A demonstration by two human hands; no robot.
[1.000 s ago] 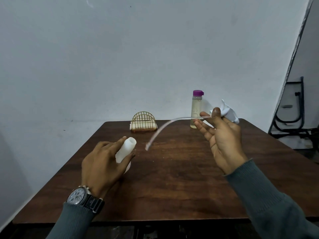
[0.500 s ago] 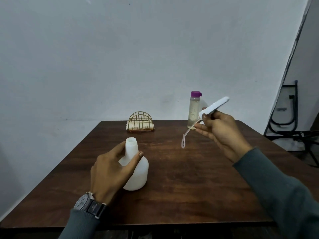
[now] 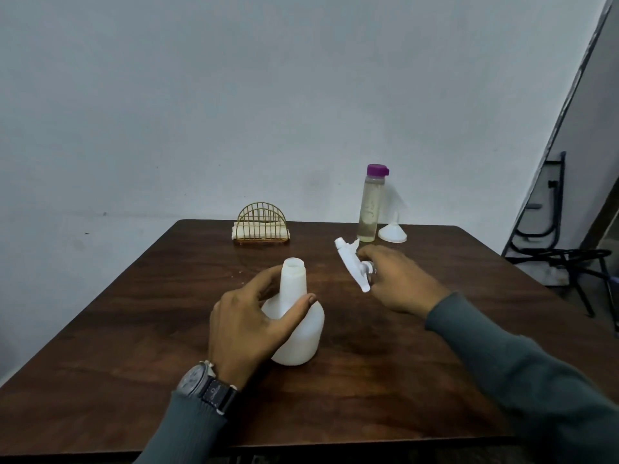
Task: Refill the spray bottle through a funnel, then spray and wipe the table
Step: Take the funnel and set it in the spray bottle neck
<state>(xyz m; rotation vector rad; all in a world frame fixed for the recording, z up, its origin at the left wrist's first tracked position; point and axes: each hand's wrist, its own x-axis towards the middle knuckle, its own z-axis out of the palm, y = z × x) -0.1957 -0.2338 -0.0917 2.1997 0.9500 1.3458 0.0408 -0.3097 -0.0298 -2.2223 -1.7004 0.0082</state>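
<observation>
A white spray bottle point(image 3: 299, 324) stands upright on the brown table point(image 3: 418, 363) with its neck uncapped. My left hand point(image 3: 249, 321) grips it around the shoulder. To the right, low over the table, my right hand point(image 3: 397, 283) holds the white spray head point(image 3: 351, 264); its tube is hidden. At the back right stand a clear refill bottle point(image 3: 370, 204) with a purple cap, holding pale liquid, and beside it a white funnel point(image 3: 392, 232), upside down.
A gold wire napkin holder point(image 3: 262, 226) with folded white cloths sits at the table's far edge by the grey wall. A black metal frame point(image 3: 552, 242) stands on the floor off the table's right side.
My right hand has come down from mid-air toward the table with the spray head. The funnel behind it is uncovered. My left hand stays on the bottle.
</observation>
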